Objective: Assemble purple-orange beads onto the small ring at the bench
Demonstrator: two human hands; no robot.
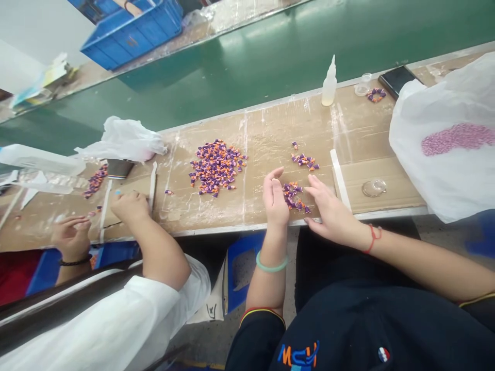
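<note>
My left hand (274,198) rests on its edge on the brown worktop (263,139), fingers straight and together, holding nothing. My right hand (328,208) lies beside it with fingers stretched toward a small cluster of purple-and-orange pieces (293,195) between both hands. A second small group of the same pieces (305,161) sits just beyond. A large pile of pieces (216,167) lies to the left of my left hand.
A co-worker in a white sleeve has hands (129,205) on the bench at left near another small pile (95,180). A glue bottle (329,83), phone (396,80), white bag of purple pieces (452,139), round lid (374,187) and green conveyor (270,56) surround the worktop.
</note>
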